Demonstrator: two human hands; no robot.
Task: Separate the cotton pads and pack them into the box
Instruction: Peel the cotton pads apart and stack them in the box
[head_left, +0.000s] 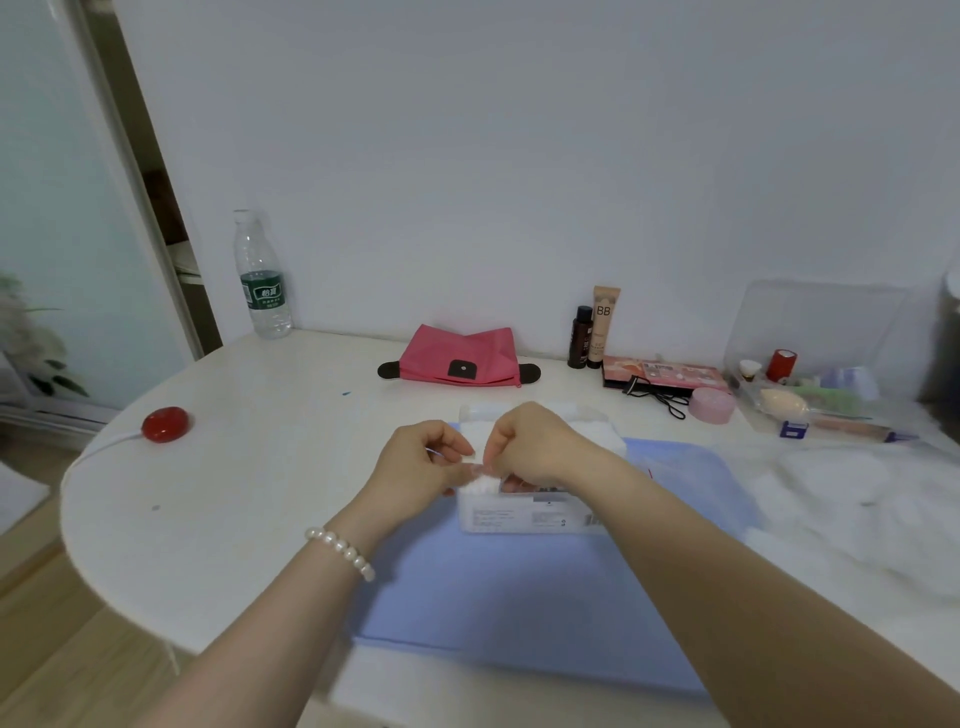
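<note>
A clear pack of white cotton pads (519, 512) lies on the blue mat (519, 597) in the middle of the table. Both hands meet just above its top left corner. My left hand (421, 465) and my right hand (535, 441) each have their fingers curled and pinch a small white cotton pad (480, 480) between them. Behind the hands stands a clear box (587, 423) with white pads stacked in it, partly hidden by my right hand.
A pink pouch (460, 356) lies at the back centre. A water bottle (260, 275) stands back left, a red round object (165, 424) on a white cord at the left. Tubes, a palette and a clear organiser (815, 364) fill the back right. White fluffy cloth (857, 499) lies right.
</note>
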